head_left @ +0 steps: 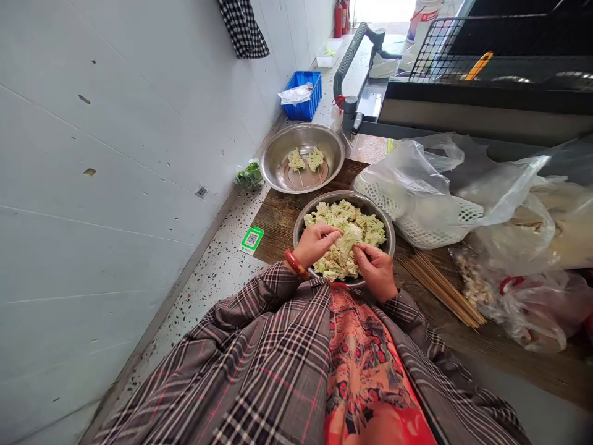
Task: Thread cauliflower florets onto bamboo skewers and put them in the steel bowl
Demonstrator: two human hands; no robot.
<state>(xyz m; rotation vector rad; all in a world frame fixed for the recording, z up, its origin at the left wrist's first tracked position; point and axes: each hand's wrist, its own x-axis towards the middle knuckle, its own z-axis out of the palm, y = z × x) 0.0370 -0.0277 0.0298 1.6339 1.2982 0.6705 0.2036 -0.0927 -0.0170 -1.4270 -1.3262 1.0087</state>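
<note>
Right of the cauliflower bowl (391,238), a plastic bag (417,173) partly hides a white basket (420,233), contents hard to tell for sure.

Shiny metal bowl (390,237), matt wooden skewers (443,289)

Items at the counter (227,262), by number. Bowls, two: the far bowl (278,154), with two skewered florets (315,159), and the near bowl (391,240), whose loose florets (340,213) overlap too closely to count. Hands, two: left hand (317,244) and right hand (376,270), with one floret (351,237) between them. Skewers (442,289), one bundle. At the counter's left edge: one card (252,240), one bag of greens (250,177), one blue crate (303,108). Elsewhere: two extinguishers (338,20), one bucket (424,18), one hanging cloth (243,29).
</note>
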